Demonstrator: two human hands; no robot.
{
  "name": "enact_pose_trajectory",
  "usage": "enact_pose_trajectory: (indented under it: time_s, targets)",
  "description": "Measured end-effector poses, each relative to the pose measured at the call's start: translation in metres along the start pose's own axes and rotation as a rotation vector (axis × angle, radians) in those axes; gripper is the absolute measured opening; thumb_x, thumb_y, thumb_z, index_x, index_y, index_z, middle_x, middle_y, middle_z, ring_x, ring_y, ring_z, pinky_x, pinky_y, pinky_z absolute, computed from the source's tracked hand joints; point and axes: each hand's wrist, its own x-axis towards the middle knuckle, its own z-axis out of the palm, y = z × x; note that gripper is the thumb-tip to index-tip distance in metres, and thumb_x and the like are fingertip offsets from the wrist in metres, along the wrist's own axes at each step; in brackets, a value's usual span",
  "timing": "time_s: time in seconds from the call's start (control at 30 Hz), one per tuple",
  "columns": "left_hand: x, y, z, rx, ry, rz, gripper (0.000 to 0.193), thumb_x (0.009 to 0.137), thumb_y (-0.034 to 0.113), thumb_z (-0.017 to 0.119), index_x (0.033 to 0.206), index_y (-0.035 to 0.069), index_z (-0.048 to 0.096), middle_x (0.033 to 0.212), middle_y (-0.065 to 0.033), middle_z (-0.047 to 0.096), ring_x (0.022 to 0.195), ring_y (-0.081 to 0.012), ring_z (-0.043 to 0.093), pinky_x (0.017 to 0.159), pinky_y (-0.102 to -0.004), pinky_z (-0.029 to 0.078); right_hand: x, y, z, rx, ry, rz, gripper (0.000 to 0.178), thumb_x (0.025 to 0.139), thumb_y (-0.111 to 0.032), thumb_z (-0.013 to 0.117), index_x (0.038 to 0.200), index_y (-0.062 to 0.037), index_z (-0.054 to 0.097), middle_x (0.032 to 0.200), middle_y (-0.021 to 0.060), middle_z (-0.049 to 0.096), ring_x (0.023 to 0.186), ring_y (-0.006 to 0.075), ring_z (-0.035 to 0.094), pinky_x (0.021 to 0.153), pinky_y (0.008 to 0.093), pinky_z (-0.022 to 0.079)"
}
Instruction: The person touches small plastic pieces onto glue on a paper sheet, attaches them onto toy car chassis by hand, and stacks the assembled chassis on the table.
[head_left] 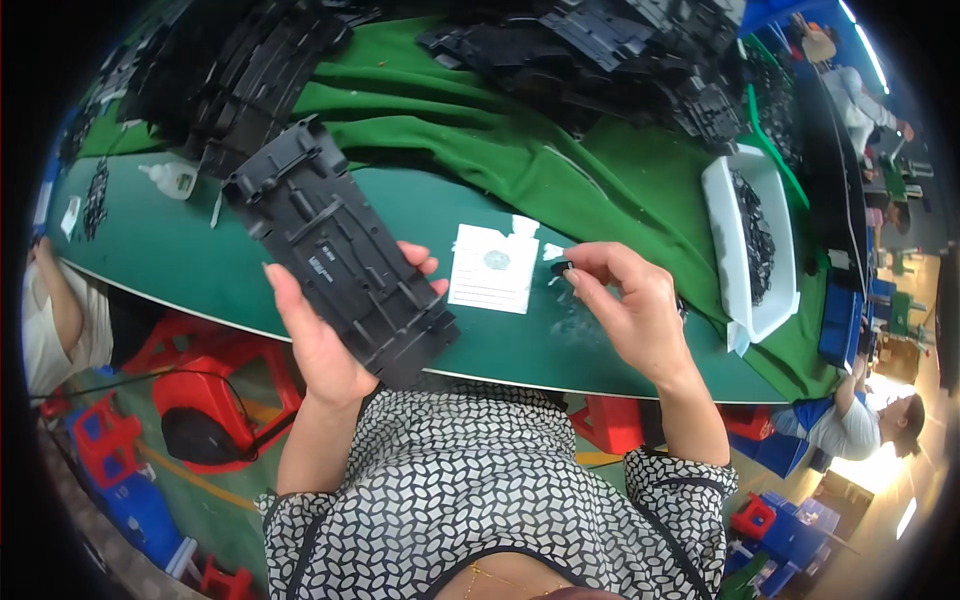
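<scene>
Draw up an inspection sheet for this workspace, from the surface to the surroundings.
Surface: dark green table, partly covered by a rumpled green cloth.
Job's things: long black plastic part, held tilted; small black piece; white bin holding small dark pieces.
Clutter: white paper sheet, whitish bottle, heaped black parts on the cloth.
Left grip: closed around the long part's edges.
Right grip: pinches the small piece between thumb and forefinger.
Cables: thin dark cord near the red stools, possibly a cable; ends unclear.
Surroundings: red stools below; people seated left and right.
</scene>
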Motion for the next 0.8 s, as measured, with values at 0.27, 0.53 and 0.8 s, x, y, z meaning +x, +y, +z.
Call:
enact_pose_trajectory:
  time_s: [0.27, 0.53, 0.8]
  targets:
    - [0.0, 0.0, -0.005, -0.014, -0.02, 0.024, 0.093, 0.087, 0.076, 0.019, 0.128, -0.003, 0.046, 0.117, -0.0222, 0.057, 0.11, -0.0339, 0.056, 0.097, -0.0534, 0.045, 0.026, -0.004, 0.025, -0.514, -0.015, -0.607, 0.023, 0.071, 0.004, 0.064, 0.093, 0.0018, 0.06, 0.088, 0.0129, 0.058, 0.079, 0.0282, 0.059, 0.066, 0.036, 0.051]
    - [-0.001, -0.001, -0.006, -0.033, -0.002, 0.031, 0.091, 0.088, 0.075, 0.018, 0.129, -0.001, 0.045, 0.117, -0.0222, 0.057, 0.109, -0.0334, 0.057, 0.096, -0.0523, 0.046, 0.029, -0.013, 0.033, -0.742, -0.142, -0.741, 0.027, 0.068, -0.003, 0.062, 0.094, 0.0026, 0.058, 0.088, 0.011, 0.052, 0.078, 0.0239, 0.054, 0.071, 0.0341, 0.048]
    - [-0.001, -0.001, -0.005, 0.0, 0.006, 0.016, 0.094, 0.086, 0.077, 0.017, 0.127, -0.003, 0.047, 0.115, -0.0216, 0.058, 0.107, -0.0323, 0.058, 0.095, -0.0503, 0.047, 0.027, -0.02, 0.027, -0.724, -0.196, -0.689, 0.031, 0.068, 0.001, 0.062, 0.099, -0.0005, 0.058, 0.091, 0.0112, 0.054, 0.077, 0.0268, 0.056, 0.068, 0.0363, 0.049]
